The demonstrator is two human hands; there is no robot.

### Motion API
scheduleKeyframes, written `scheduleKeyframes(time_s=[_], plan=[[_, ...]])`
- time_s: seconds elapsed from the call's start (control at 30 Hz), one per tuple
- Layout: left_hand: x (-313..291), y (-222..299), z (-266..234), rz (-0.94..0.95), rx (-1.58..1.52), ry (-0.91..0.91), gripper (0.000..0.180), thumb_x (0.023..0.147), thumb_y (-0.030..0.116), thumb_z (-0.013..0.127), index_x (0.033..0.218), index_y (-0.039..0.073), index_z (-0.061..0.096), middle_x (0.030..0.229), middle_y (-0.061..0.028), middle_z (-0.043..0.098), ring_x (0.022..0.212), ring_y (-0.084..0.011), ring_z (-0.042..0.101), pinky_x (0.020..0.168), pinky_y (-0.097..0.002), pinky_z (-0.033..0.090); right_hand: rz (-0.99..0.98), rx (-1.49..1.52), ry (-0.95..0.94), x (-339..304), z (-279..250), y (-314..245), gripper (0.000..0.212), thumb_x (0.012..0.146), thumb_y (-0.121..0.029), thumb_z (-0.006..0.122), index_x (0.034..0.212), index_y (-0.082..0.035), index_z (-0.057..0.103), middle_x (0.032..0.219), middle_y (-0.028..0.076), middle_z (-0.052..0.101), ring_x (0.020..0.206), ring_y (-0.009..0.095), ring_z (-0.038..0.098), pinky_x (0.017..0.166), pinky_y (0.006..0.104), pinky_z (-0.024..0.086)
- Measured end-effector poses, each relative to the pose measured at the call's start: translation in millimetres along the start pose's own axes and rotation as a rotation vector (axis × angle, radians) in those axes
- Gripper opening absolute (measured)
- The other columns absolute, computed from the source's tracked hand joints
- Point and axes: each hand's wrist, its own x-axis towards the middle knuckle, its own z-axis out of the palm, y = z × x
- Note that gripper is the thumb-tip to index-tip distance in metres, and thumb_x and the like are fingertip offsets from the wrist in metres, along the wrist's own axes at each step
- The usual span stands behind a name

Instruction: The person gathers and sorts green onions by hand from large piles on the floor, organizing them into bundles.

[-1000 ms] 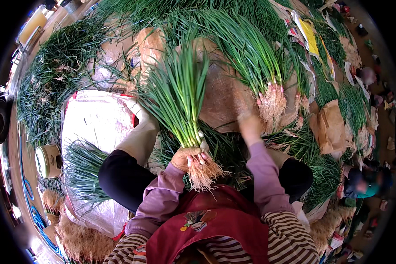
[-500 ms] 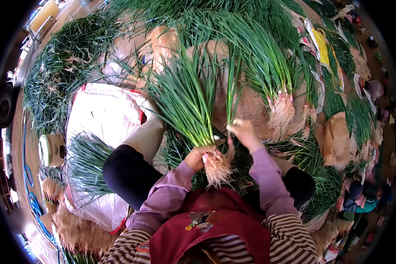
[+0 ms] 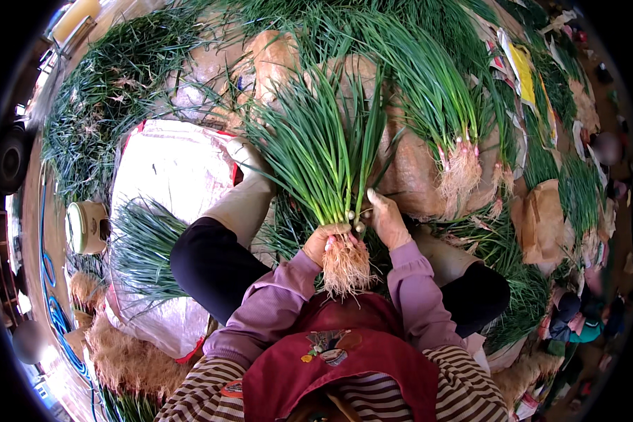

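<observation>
A bunch of green onions [image 3: 327, 158] stands upright in front of my lap, its long leaves fanning away from me and its pale, tangled roots [image 3: 347, 266] hanging at the near end. My left hand [image 3: 323, 241] is closed around the stems just above the roots, with the thumb across the front. At the right side of the same stems is my right hand [image 3: 388, 221], thumb stretched out. Its other fingers are partly hidden at the bunch's edge. Thin gloves seem to cover both hands.
Another bundle of green onions [image 3: 443, 105] lies to the far right on brown sacking [image 3: 409, 165]. Beside my left leg is a white sack [image 3: 169, 158] with more greens on it. Loose leaves [image 3: 95, 112] are heaped at far left, near a cream-coloured container [image 3: 84, 224].
The separate stalk that my right hand pinched has joined the bunch in my left hand. My right hand has turned thumb-up, close against the stems. The view has shifted slightly.
</observation>
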Motion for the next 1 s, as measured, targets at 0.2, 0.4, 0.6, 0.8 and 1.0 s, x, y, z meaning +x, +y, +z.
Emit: scheduleKeyframes(time_s=[0.2,0.4,0.6,0.8,1.0], plan=[[-7,5,17,-0.039,-0.203,-0.118,0.035,0.082,0.004,0.057,0.115,0.009,0.046,0.091,-0.0083,0.051,0.072,-0.0135,0.057,0.067,-0.0262,0.053,0.018,0.426,0.0,5,20,11,0.025,0.09,-0.026,0.055,0.096,-0.003,0.059,0.077,0.004,0.056,0.069,0.016,0.051,0.066,0.0317,0.048],[-3,2,15,0.029,-0.122,-0.215,0.023,0.078,0.008,0.06,0.098,0.012,0.049,0.076,-0.0055,0.05,0.067,-0.015,0.051,0.063,-0.0276,0.045,-0.133,-1.62,0.094,17,-28,66,0.024,0.077,-0.023,0.063,0.087,-0.002,0.067,0.087,0.012,0.067,0.079,0.03,0.065,0.069,0.0386,0.051],[-10,13,38,0.247,-0.07,-0.29,0.052,0.076,0.005,0.063,0.124,0.003,0.043,0.073,-0.0078,0.055,0.062,-0.0148,0.053,0.054,-0.0225,0.048,-0.352,-1.499,0.417,17,-72,-30,0.032,0.081,-0.028,0.057,0.09,0.001,0.062,0.084,0.024,0.062,0.076,0.039,0.061,0.073,0.0467,0.048],[6,8,14,0.133,-0.081,-0.275,0.04,0.077,-0.002,0.062,0.115,0.002,0.049,0.081,-0.0107,0.058,0.074,-0.0186,0.059,0.063,-0.028,0.052,-0.278,-1.782,0.897,68,-157,-99,0.022,0.081,-0.022,0.057,0.083,0.0,0.064,0.084,0.02,0.066,0.079,0.037,0.065,0.069,0.0436,0.051],[18,5,-8,0.07,0.015,-0.017,0.027,0.078,-0.001,0.06,0.104,0.003,0.056,0.096,-0.0127,0.061,0.08,-0.0217,0.061,0.073,-0.035,0.053,-0.272,-1.534,0.789,32,-122,-79,0.026,0.082,-0.025,0.054,0.089,-0.001,0.063,0.085,0.024,0.064,0.081,0.041,0.062,0.074,0.0484,0.048]])
